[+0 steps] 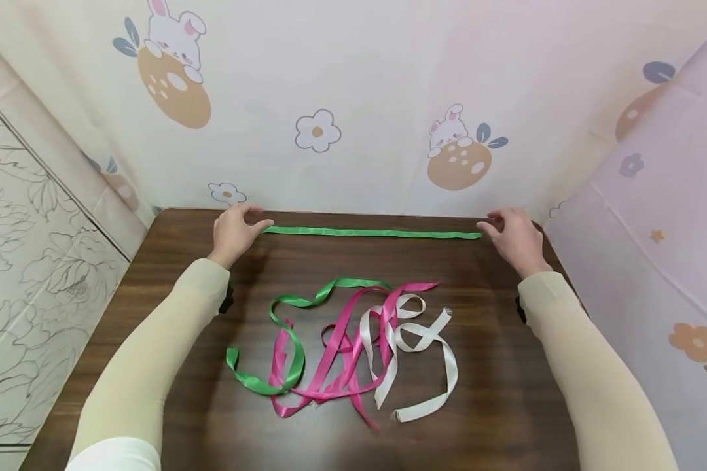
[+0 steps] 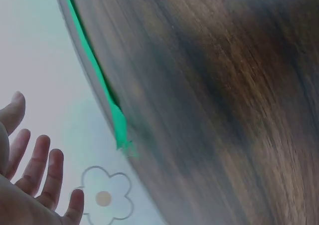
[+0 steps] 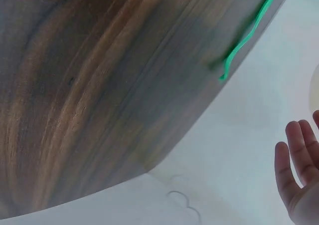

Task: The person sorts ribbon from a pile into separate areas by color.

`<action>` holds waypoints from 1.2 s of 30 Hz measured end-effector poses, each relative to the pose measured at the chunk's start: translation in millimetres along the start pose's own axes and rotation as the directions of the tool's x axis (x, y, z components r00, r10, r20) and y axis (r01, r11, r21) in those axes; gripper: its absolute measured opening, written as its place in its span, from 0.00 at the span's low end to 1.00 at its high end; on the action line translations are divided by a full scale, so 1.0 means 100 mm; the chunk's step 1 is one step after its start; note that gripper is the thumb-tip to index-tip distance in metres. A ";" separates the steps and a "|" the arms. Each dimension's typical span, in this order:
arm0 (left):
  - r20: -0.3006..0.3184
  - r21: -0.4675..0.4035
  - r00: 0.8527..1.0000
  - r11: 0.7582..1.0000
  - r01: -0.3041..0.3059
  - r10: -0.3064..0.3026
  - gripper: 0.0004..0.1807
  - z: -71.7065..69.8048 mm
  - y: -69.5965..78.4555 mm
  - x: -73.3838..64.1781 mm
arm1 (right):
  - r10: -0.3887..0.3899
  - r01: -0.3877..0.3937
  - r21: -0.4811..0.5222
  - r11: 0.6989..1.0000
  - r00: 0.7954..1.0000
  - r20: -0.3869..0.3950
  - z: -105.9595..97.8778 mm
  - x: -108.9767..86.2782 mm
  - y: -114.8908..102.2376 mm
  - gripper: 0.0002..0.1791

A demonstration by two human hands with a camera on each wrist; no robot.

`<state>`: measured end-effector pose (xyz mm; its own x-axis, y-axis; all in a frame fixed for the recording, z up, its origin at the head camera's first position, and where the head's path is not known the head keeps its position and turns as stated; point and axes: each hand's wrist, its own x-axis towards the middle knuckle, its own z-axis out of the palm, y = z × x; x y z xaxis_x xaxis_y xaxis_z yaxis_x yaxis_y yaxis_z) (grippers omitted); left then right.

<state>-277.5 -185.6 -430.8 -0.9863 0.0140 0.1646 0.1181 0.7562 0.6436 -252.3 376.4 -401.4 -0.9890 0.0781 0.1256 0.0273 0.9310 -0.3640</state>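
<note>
A green ribbon [image 1: 371, 233] lies stretched straight across the table near its back edge. At its left end is my left hand [image 1: 235, 234], the thumb tip right by the ribbon in the head view. My right hand [image 1: 515, 239] is beside the other end, thumb and fingers spread apart. Both wrist views show relaxed fingers with nothing between them; the frayed left end of the ribbon [image 2: 119, 130] and its right end [image 3: 224, 70] lie on the wood, away from the visible fingers.
A loose tangle lies mid-table: a curled green ribbon [image 1: 297, 353], pink ribbons [image 1: 330, 353] and white ribbons [image 1: 448, 366]. Behind the brown wooden table [image 1: 495, 405] hangs a cloth [image 1: 377, 85] printed with rabbits and flowers. More patterned cloth [image 1: 654, 216] stands along the right side.
</note>
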 end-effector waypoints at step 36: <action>0.073 -0.017 0.962 0.965 -0.262 0.262 0.23 0.01 0.53 -0.81 | -0.390 0.393 0.003 0.920 0.914 -0.114 0.08 -0.67 -0.85 0.17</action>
<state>-191.0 -145.8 -411.1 -0.9265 0.2592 0.2727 0.3739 0.7152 0.5905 -189.6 289.3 -386.0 -0.8979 -0.2510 0.3615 -0.3636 0.8859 -0.2880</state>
